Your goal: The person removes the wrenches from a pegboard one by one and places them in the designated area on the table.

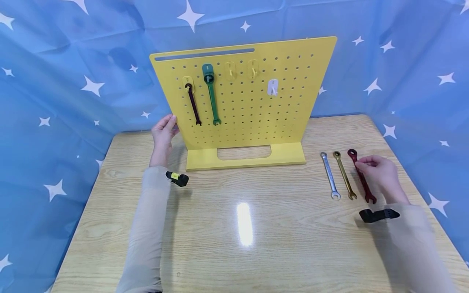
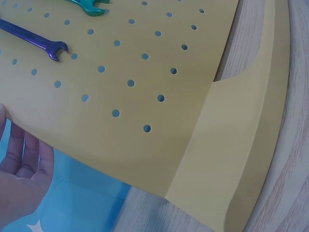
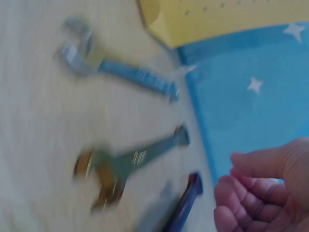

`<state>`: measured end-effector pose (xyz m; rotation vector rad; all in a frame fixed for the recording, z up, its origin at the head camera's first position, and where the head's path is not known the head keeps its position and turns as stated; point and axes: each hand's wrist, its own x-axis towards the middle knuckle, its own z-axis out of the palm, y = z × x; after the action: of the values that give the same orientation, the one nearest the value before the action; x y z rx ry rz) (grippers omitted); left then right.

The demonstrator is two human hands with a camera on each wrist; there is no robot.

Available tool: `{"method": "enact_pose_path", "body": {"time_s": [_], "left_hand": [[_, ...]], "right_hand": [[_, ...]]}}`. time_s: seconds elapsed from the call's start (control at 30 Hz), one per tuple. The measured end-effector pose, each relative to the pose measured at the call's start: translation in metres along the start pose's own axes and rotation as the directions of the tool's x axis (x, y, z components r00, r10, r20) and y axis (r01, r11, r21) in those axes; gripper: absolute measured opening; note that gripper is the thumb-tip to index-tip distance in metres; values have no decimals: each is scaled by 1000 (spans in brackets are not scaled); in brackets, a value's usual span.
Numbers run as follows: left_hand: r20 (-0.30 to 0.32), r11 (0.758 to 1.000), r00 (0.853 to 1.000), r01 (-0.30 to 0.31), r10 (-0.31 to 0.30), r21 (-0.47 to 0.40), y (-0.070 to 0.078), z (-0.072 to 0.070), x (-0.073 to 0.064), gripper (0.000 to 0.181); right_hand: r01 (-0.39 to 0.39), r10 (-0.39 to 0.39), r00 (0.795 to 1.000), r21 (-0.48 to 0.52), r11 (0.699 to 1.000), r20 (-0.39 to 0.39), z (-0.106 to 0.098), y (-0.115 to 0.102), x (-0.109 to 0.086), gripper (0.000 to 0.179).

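Note:
My left hand (image 1: pixel 164 130) grips the left edge of a standing yellow pegboard (image 1: pixel 286 154), its curled fingers (image 2: pixel 29 157) behind the board in the left wrist view. A dark purple wrench (image 1: pixel 193 106) and a green wrench (image 1: pixel 212 99) hang on that board. On the table at right lie a silver wrench (image 1: pixel 330 175), a gold wrench (image 1: pixel 344 175) and a red wrench (image 1: pixel 362 179), side by side. Over the red one is my right hand (image 1: pixel 381 173), fingers loosely bent. In the blurred right wrist view, a gap separates this hand (image 3: pixel 260 188) from the red wrench (image 3: pixel 182 208).
Two yellow hooks (image 1: pixel 231 72) and a white hook (image 1: pixel 272 87) sit on the pegboard without tools. The wooden table (image 1: pixel 205 228) carries a bright light reflection. Blue cloth with white stars (image 1: pixel 403 81) stands behind and beside the table.

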<state>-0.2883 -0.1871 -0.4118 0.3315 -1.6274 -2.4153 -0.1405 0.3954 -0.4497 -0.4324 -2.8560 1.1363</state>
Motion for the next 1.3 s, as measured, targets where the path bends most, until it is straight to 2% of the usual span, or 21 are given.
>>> {"method": "enact_pose_path", "body": {"time_s": [0.17, 0.2, 0.4, 0.43, 0.6, 0.9, 1.13, 1.3], "left_hand": [[0, 1000, 1000, -7, 7, -10, 0, -1, 0, 8], [-1, 1000, 1000, -9, 9, -11, 0, -1, 0, 9], [-6, 1000, 1000, -5, 5, -25, 0, 0, 0, 10], [-6, 1000, 1000, -6, 5, -23, 0, 0, 0, 9], [-12, 1000, 1000, -2, 2, -25, 0, -1, 1, 10], [-12, 1000, 1000, 10, -10, -27, 0, -2, 1, 11], [-12, 1000, 1000, 21, -21, -23, 0, -2, 1, 7], [-1, 1000, 1000, 9, -9, -18, 1, 0, 1, 9]], "right_hand": [[73, -67, 997, 126, 989, -48, 9, -22, 1, 24], [75, -68, 997, 177, 981, -48, 12, -24, 1, 21], [132, -128, 991, 275, 952, -33, 22, -51, -3, 18], [152, -148, 988, 250, 956, -32, 24, -56, -4, 20], [178, -181, 983, 287, 941, -14, 32, -69, -3, 24], [176, -186, 982, 272, 946, 11, 47, -94, -3, 23], [252, -262, 965, 339, 907, -15, 59, -109, -3, 22], [244, -262, 965, 375, 894, -4, 65, -120, -3, 23]]}}
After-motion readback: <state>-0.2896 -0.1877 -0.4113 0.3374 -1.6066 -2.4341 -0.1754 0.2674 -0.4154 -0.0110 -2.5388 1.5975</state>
